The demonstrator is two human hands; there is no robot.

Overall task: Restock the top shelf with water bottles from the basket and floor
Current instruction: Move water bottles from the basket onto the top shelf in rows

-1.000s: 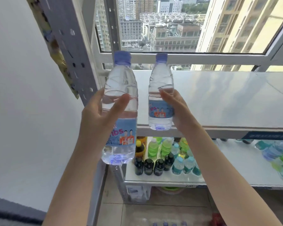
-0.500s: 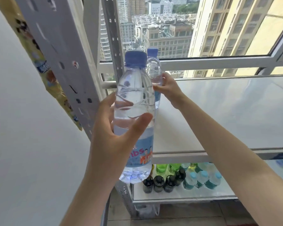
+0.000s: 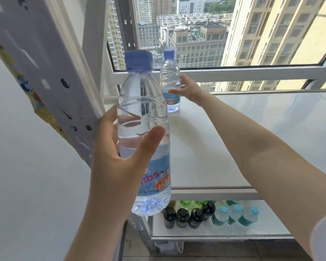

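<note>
My left hand grips a clear water bottle with a blue cap and blue label, holding it upright in the air at the front left corner of the white top shelf. A second, identical water bottle stands upright on the shelf's back left corner, by the window. My right hand reaches out to it with its fingers loosely spread. The thumb lies across the label and the fingertips are at the bottle's right side.
A perforated grey upright of the rack rises just left of my left hand. On the lower shelf stand dark bottles, green bottles and blue-capped bottles. A window frame runs behind the top shelf.
My right hand has carried its bottle to the shelf's back left corner, set it standing there and loosened its grip. My left hand's bottle has risen closer to the camera.
</note>
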